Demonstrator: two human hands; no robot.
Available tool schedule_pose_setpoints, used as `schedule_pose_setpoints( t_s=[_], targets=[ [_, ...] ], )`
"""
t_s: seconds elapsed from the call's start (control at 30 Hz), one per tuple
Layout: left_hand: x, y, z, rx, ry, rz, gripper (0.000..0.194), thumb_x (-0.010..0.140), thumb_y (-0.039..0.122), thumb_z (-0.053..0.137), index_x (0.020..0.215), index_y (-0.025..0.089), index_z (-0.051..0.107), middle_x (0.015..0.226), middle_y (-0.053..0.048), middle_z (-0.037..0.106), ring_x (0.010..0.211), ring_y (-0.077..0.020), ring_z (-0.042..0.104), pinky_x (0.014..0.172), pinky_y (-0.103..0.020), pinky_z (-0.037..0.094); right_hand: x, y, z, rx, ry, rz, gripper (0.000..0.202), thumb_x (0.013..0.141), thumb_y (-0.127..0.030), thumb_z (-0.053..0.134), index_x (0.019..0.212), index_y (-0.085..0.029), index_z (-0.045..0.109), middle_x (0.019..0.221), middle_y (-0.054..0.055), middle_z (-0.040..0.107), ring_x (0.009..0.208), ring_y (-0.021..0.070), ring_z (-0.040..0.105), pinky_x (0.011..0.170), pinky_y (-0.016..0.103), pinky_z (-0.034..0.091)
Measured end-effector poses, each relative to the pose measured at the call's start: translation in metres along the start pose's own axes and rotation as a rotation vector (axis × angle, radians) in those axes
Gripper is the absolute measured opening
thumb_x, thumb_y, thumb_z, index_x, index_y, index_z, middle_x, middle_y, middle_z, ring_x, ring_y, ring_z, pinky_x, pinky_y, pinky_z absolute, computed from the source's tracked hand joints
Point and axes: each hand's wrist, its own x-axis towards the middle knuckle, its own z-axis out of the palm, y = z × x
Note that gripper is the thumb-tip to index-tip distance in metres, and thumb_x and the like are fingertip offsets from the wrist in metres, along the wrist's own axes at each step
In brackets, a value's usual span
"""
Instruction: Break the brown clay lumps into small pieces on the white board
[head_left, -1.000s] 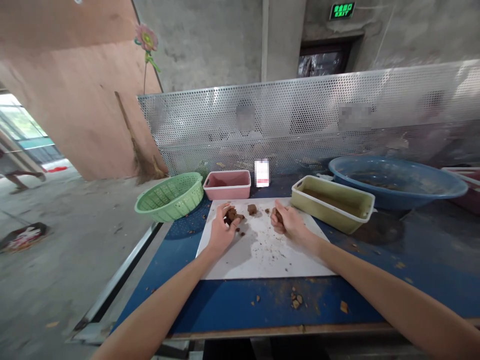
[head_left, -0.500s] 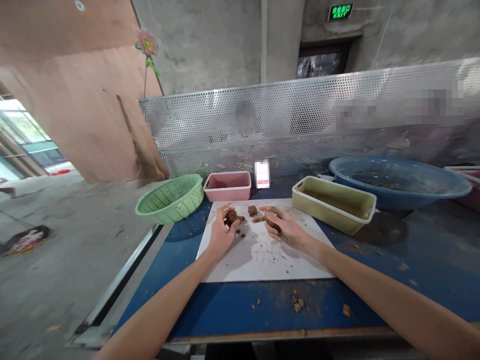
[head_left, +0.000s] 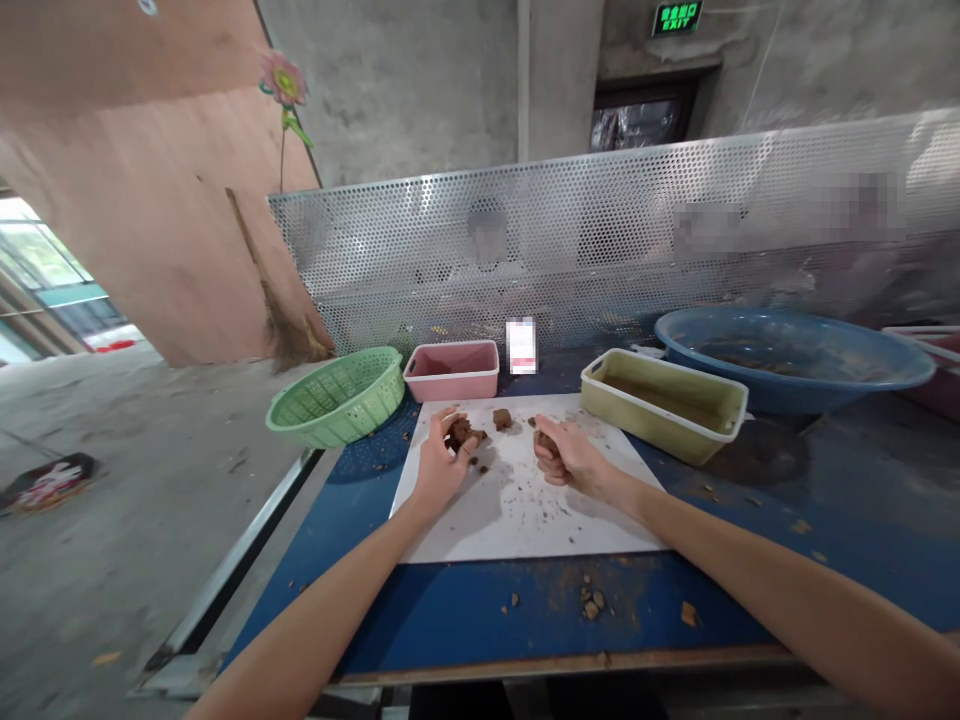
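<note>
Both hands are down on the white board (head_left: pixel 517 520) now. The left hand (head_left: pixel 437 465) curls around a cluster of brown lumps (head_left: pixel 462 434) at the board's far left; the right hand (head_left: pixel 568 458) closes on another brown piece (head_left: pixel 545 441), though the fingers hide most of it, so I can't tell its shape. One small brown chunk (head_left: pixel 502 418) sits loose between them, untouched. Crumbs dot the board, so some breaking-up looks done; the pink tub (head_left: pixel 452 371) appears nearly empty. There's open board on the near side, the green basket (head_left: pixel 337 397) off to the far left, and the yellow-green tray (head_left: pixel 664 405) close on the right.
</note>
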Motion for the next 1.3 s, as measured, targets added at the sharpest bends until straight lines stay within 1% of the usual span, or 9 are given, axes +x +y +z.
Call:
schedule_pose_setpoints(
  t_s=[0.17,0.27,0.33,0.43,0.67,0.93,1.03,1.17,1.3],
  targets=[
    [0.000,0.008,-0.002,0.047,-0.001,0.019,0.044,0.090,0.032,0.071,0.131,0.021,0.058,0.128,-0.013,0.070,0.114,-0.0280,0.071,0.101,-0.047,0.056,0.004,0.002,0.001,0.073,0.029,-0.047,0.064,0.100,-0.067,0.055,0.056,-0.023,0.043,0.046,-0.009,0.024,0.039,0.0078,0.019,0.042,0.028,0.025],
    [0.000,0.010,-0.002,0.026,0.002,0.012,0.048,0.090,0.031,0.071,0.135,0.022,0.055,0.128,-0.012,0.070,0.115,-0.0273,0.071,0.101,-0.047,0.056,0.001,0.001,0.007,0.111,0.000,-0.138,0.055,0.095,-0.063,0.069,0.062,-0.021,0.056,0.061,0.001,0.057,0.059,0.0148,0.055,0.066,0.033,0.053],
    [0.000,0.010,-0.002,0.028,0.003,0.007,0.048,0.090,0.031,0.071,0.134,0.022,0.055,0.128,-0.012,0.070,0.115,-0.0272,0.071,0.101,-0.047,0.056,-0.001,-0.001,0.010,0.111,-0.002,-0.184,0.037,0.090,-0.055,0.078,0.081,-0.020,0.071,0.086,0.007,0.073,0.078,0.0193,0.067,0.080,0.037,0.057],
    [0.000,0.008,-0.001,0.030,0.004,0.011,0.047,0.090,0.031,0.071,0.133,0.023,0.055,0.131,-0.012,0.068,0.118,-0.0273,0.070,0.103,-0.047,0.056,-0.004,-0.002,0.013,0.067,0.010,-0.222,0.035,0.086,-0.050,0.085,0.102,-0.020,0.078,0.087,0.007,0.076,0.068,0.0162,0.066,0.069,0.033,0.055],
    [0.000,0.009,-0.001,0.055,0.009,0.027,0.045,0.090,0.030,0.070,0.132,0.022,0.056,0.135,-0.013,0.066,0.118,-0.0272,0.069,0.104,-0.046,0.054,-0.006,-0.002,0.008,0.055,-0.102,-0.050,0.076,0.095,-0.081,0.053,0.050,-0.020,0.056,0.037,-0.002,0.040,0.033,0.0108,0.035,0.040,0.028,0.033],
    [0.000,0.011,-0.001,0.043,0.004,0.027,0.044,0.090,0.030,0.070,0.132,0.020,0.059,0.131,-0.014,0.068,0.115,-0.0279,0.070,0.101,-0.048,0.055,-0.009,-0.006,0.010,0.092,-0.028,0.017,0.075,0.097,-0.080,0.050,0.049,-0.025,0.029,0.036,-0.007,0.022,0.033,0.0073,0.017,0.038,0.025,0.012],
    [0.000,0.010,-0.001,0.047,0.000,0.027,0.044,0.090,0.030,0.071,0.131,0.020,0.059,0.131,-0.014,0.068,0.116,-0.0285,0.070,0.102,-0.049,0.055,-0.006,-0.006,0.009,0.114,-0.032,0.029,0.068,0.099,-0.072,0.050,0.053,-0.025,0.038,0.038,-0.005,0.029,0.036,0.0088,0.022,0.039,0.026,0.021],
    [-0.001,0.008,-0.001,0.015,0.006,-0.004,0.051,0.090,0.031,0.071,0.137,0.023,0.053,0.130,-0.013,0.070,0.118,-0.0282,0.070,0.103,-0.049,0.055,0.000,-0.001,0.010,0.152,-0.052,-0.059,0.021,0.085,-0.037,0.070,0.078,-0.023,0.056,0.058,-0.001,0.058,0.050,0.0142,0.051,0.053,0.029,0.044],
    [-0.001,0.007,-0.001,0.014,0.008,-0.006,0.051,0.091,0.032,0.072,0.137,0.023,0.051,0.130,-0.012,0.070,0.120,-0.0279,0.070,0.104,-0.048,0.055,-0.001,0.001,0.012,0.125,-0.084,-0.113,0.031,0.082,-0.037,0.080,0.091,-0.024,0.054,0.078,0.004,0.072,0.064,0.0186,0.065,0.059,0.030,0.045]
  ],
)
